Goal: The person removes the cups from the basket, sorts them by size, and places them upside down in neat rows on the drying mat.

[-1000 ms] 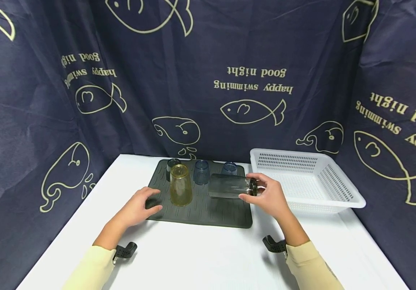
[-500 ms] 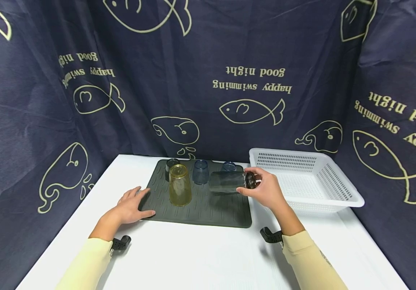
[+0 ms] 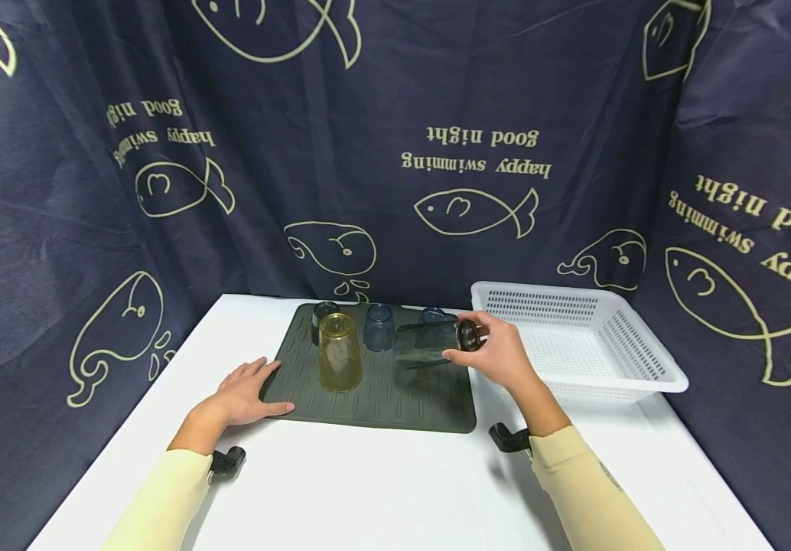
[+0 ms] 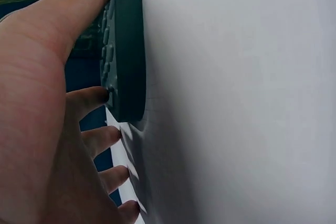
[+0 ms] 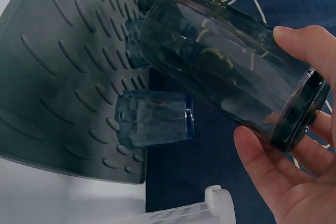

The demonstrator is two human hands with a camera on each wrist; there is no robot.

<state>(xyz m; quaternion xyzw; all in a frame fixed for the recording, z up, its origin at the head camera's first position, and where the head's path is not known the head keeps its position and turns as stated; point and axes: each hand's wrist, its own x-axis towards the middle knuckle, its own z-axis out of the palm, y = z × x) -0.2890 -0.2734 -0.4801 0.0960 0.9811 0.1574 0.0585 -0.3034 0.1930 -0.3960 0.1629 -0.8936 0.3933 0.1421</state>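
My right hand (image 3: 500, 353) grips a tall dark grey drinking glass (image 3: 423, 343) near its thick base. The glass lies nearly sideways in the air over a dark ribbed drying mat (image 3: 395, 409), its mouth toward the left. Spread fingers of my left hand (image 3: 239, 396) rest at the mat's left front corner, thumb and index finger on its edge. Beside that hand an upside-down amber glass (image 3: 340, 360) stands on the mat. Behind are a blue glass (image 3: 379, 330), a second blue glass (image 5: 155, 119) partly hidden in the head view, and a small dark glass (image 3: 316, 329) partly covered by the amber one.
A white perforated plastic basket (image 3: 650, 383) sits right of the mat, close to my right hand. Both stand on a white table (image 3: 368, 490). A dark blue curtain (image 3: 299, 176) with fish drawings hangs behind and at the sides.
My left hand has moved left and come down onto the mat's corner. The right hand has shifted slightly left and up, turning the grey glass so its base faces more toward me.
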